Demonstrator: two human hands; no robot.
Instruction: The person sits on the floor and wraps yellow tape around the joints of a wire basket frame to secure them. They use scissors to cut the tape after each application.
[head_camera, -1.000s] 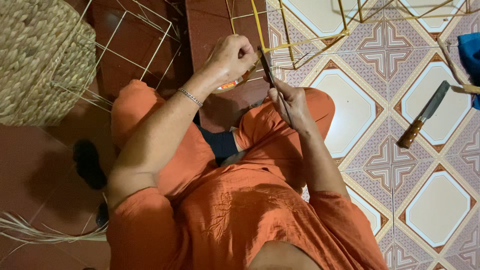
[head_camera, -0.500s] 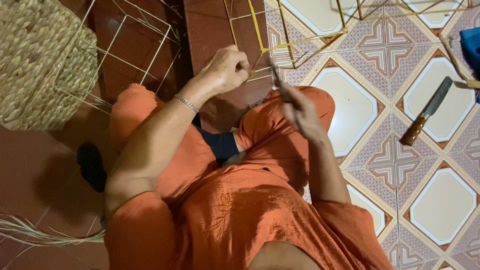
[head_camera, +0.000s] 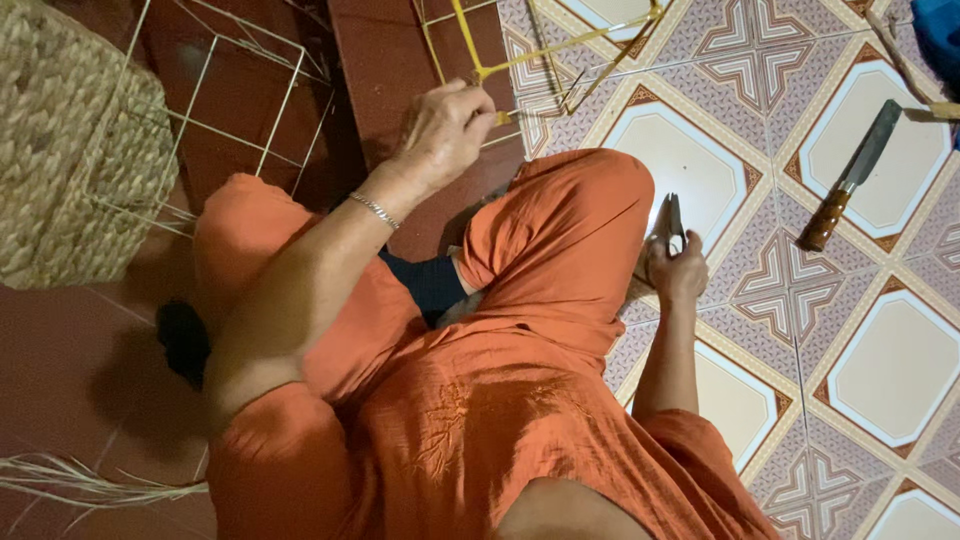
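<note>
The right hand (head_camera: 678, 268) is closed around pliers (head_camera: 668, 222), low beside the bent knee over the tiled floor (head_camera: 880, 370). Farther out, the left hand (head_camera: 445, 130) is clenched on a yellow wire frame (head_camera: 520, 62). The 2 hands are well apart. A knife (head_camera: 850, 178) lies to the right; a woven basket (head_camera: 75, 150) sits left.

Yellow wire frame (head_camera: 520, 55), thin-rodded and open, rests tilted on the patterned floor, gripped by the left hand (head_camera: 445, 130); small metal pliers (head_camera: 668, 222), upright, gripped in the right hand (head_camera: 675, 270).
</note>
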